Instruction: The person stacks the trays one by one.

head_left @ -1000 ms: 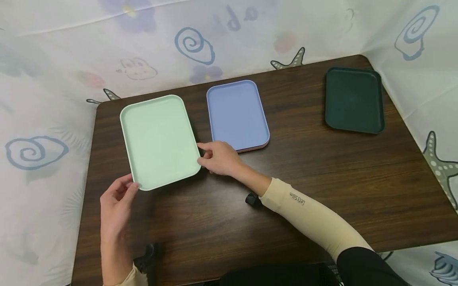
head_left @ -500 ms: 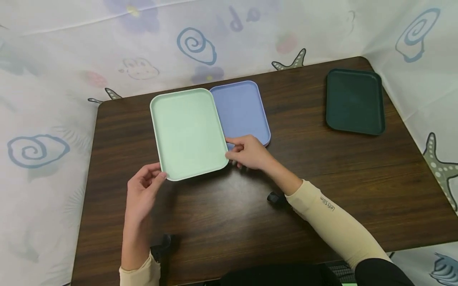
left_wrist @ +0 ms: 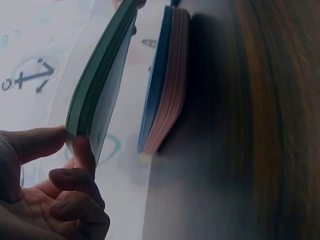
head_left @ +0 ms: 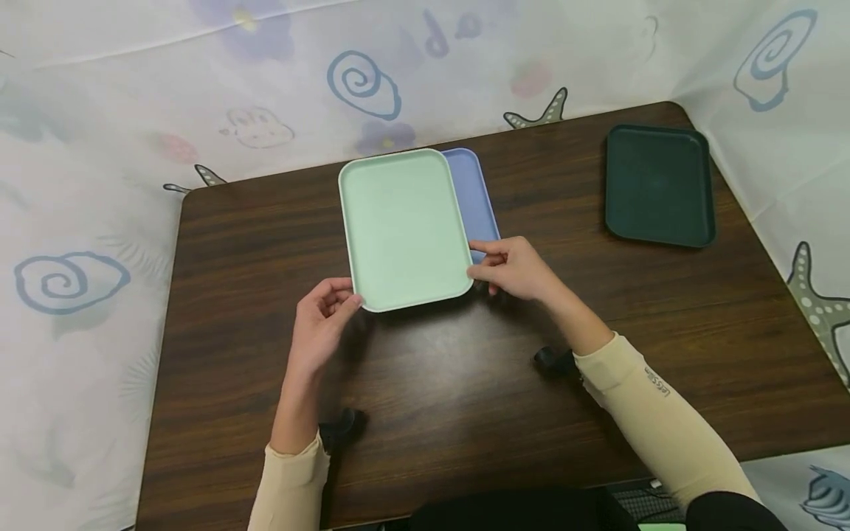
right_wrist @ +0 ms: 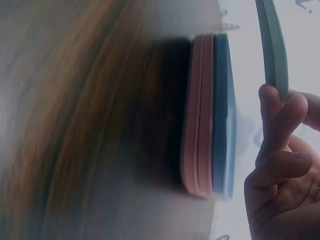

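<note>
A light green tray (head_left: 406,228) hangs in the air, pinched at its near corners by both hands. My left hand (head_left: 322,321) grips its near left corner between thumb and fingers. My right hand (head_left: 519,270) holds the near right corner the same way. Partly hidden below it lies a blue tray (head_left: 474,198), its right strip showing. Both wrist views show the blue tray resting on pink trays (right_wrist: 196,120) in a stack on the table, with a gap between the stack and the green tray's edge (left_wrist: 95,80).
A dark green tray (head_left: 660,184) lies at the far right of the brown wooden table (head_left: 425,398). Patterned white cloth (head_left: 265,81) rises behind the table and along its sides. Black wrist devices (head_left: 345,429) are on both forearms.
Both hands have carried the light green tray rightward and slightly back, from beside the blue tray to over most of it. The blue and dark green trays have stayed put.
</note>
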A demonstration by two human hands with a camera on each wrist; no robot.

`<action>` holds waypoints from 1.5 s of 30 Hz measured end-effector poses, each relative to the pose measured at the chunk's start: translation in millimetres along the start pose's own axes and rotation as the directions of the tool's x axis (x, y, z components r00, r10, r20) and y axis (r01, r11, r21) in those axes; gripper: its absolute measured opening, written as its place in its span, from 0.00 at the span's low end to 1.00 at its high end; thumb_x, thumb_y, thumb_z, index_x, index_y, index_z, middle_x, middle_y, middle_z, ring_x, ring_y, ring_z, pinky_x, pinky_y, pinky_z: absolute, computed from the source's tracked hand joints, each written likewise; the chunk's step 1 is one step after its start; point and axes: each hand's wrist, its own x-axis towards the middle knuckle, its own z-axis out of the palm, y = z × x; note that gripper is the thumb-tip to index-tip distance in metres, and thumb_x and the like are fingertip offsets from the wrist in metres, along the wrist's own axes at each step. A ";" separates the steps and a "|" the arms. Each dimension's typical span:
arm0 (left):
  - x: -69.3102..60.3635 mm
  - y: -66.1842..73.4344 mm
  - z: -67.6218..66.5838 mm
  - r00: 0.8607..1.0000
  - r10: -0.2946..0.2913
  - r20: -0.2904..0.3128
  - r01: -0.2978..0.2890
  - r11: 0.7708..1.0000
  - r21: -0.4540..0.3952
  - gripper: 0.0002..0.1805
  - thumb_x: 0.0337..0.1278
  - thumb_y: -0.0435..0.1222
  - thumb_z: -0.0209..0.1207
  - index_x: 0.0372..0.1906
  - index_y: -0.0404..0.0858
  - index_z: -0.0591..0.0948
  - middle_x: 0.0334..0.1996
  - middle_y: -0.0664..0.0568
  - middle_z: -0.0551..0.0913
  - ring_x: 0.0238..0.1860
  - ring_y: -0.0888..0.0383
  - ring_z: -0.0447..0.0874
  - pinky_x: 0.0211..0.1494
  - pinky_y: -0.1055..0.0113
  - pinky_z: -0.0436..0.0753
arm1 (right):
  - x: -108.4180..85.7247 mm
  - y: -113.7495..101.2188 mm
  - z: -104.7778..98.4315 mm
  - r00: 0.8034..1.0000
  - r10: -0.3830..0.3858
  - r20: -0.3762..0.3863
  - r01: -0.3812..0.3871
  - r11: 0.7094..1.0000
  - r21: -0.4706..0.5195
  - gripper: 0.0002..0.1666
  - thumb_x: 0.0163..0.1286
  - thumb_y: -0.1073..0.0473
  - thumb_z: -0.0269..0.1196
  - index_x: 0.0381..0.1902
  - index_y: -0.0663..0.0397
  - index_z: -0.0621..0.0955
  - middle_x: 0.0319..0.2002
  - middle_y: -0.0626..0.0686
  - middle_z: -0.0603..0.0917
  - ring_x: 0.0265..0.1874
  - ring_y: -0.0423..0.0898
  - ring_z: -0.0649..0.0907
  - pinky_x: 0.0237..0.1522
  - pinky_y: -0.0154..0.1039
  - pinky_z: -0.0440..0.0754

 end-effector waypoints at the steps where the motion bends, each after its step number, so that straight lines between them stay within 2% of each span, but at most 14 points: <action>1: 2.0 4.2 3.6 1.000 -0.003 0.012 0.003 1.000 -0.006 0.13 0.64 0.29 0.60 0.50 0.27 0.79 0.33 0.42 0.81 0.24 0.60 0.73 0.30 0.70 0.69 | -0.3 1.6 -3.9 1.000 0.000 -0.008 0.000 1.000 0.003 0.30 0.64 0.62 0.67 0.64 0.62 0.75 0.31 0.63 0.87 0.16 0.48 0.80 0.21 0.36 0.74; 5: 14.7 10.0 17.3 0.999 0.000 0.040 0.001 1.000 -0.019 0.13 0.63 0.27 0.60 0.50 0.24 0.78 0.34 0.37 0.81 0.22 0.60 0.69 0.27 0.70 0.66 | 0.0 7.0 -18.2 0.999 0.010 -0.037 -0.010 1.000 0.005 0.30 0.64 0.62 0.67 0.64 0.62 0.76 0.31 0.62 0.87 0.18 0.53 0.81 0.26 0.39 0.78; 8: 24.4 6.2 26.5 0.999 -0.002 0.033 0.002 1.000 -0.003 0.13 0.63 0.28 0.60 0.50 0.26 0.79 0.34 0.35 0.80 0.21 0.60 0.67 0.26 0.71 0.66 | 2.0 9.9 -26.9 0.998 0.030 -0.052 -0.030 1.000 -0.002 0.29 0.65 0.61 0.67 0.64 0.61 0.76 0.29 0.60 0.87 0.18 0.53 0.81 0.29 0.40 0.78; 12: 33.8 0.8 38.4 1.000 0.013 0.005 -0.013 0.999 0.042 0.12 0.63 0.31 0.61 0.49 0.30 0.81 0.33 0.38 0.81 0.21 0.60 0.68 0.25 0.70 0.67 | 4.7 10.6 -36.8 0.995 0.063 -0.075 -0.064 0.998 -0.006 0.29 0.65 0.60 0.67 0.64 0.60 0.77 0.27 0.57 0.86 0.19 0.52 0.80 0.33 0.42 0.79; 18: 45.2 0.4 53.5 0.998 0.058 -0.036 -0.053 0.990 0.133 0.10 0.60 0.31 0.61 0.46 0.32 0.82 0.30 0.44 0.82 0.21 0.59 0.69 0.25 0.69 0.69 | 10.4 11.3 -47.2 0.990 0.086 -0.113 -0.089 0.996 -0.015 0.29 0.65 0.59 0.66 0.63 0.59 0.77 0.26 0.55 0.85 0.19 0.50 0.79 0.33 0.37 0.77; 23: 52.5 1.2 59.4 0.996 0.063 -0.060 -0.049 0.976 0.213 0.11 0.59 0.32 0.61 0.45 0.33 0.83 0.30 0.46 0.82 0.22 0.58 0.70 0.27 0.68 0.68 | 15.3 13.0 -49.1 0.985 0.099 -0.139 -0.105 0.994 -0.039 0.27 0.66 0.58 0.66 0.62 0.58 0.78 0.26 0.56 0.85 0.19 0.54 0.79 0.33 0.37 0.75; 34: 58.9 -6.0 62.4 0.997 0.045 -0.068 -0.019 0.938 0.345 0.11 0.59 0.37 0.61 0.45 0.37 0.84 0.30 0.49 0.82 0.22 0.55 0.71 0.29 0.63 0.69 | 26.5 19.2 -50.0 0.983 0.120 -0.141 -0.133 0.987 -0.086 0.28 0.66 0.57 0.65 0.63 0.56 0.78 0.26 0.57 0.84 0.18 0.52 0.77 0.30 0.38 0.73; 37: 58.5 -7.4 63.3 0.996 0.062 -0.070 -0.029 0.920 0.391 0.12 0.60 0.37 0.60 0.46 0.38 0.85 0.31 0.50 0.82 0.21 0.55 0.72 0.29 0.62 0.69 | 27.7 22.3 -50.2 0.983 0.122 -0.135 -0.135 0.986 -0.096 0.28 0.66 0.57 0.65 0.63 0.56 0.78 0.26 0.59 0.84 0.18 0.52 0.77 0.29 0.38 0.73; 39: 57.0 -6.7 64.0 0.994 0.081 -0.076 -0.040 0.899 0.436 0.12 0.61 0.38 0.60 0.47 0.39 0.85 0.32 0.51 0.83 0.21 0.56 0.72 0.29 0.62 0.69 | 27.9 23.3 -50.0 0.984 0.122 -0.133 -0.136 0.985 -0.102 0.28 0.66 0.57 0.64 0.63 0.56 0.78 0.27 0.59 0.85 0.18 0.52 0.77 0.28 0.38 0.72; 45: 50.5 -1.6 67.7 0.984 0.153 -0.095 -0.072 0.818 0.570 0.14 0.63 0.39 0.59 0.49 0.39 0.86 0.34 0.53 0.83 0.18 0.56 0.71 0.24 0.59 0.69 | 28.5 23.8 -48.9 0.985 0.119 -0.128 -0.134 0.985 -0.110 0.28 0.66 0.57 0.64 0.63 0.55 0.78 0.27 0.60 0.84 0.20 0.55 0.77 0.27 0.38 0.72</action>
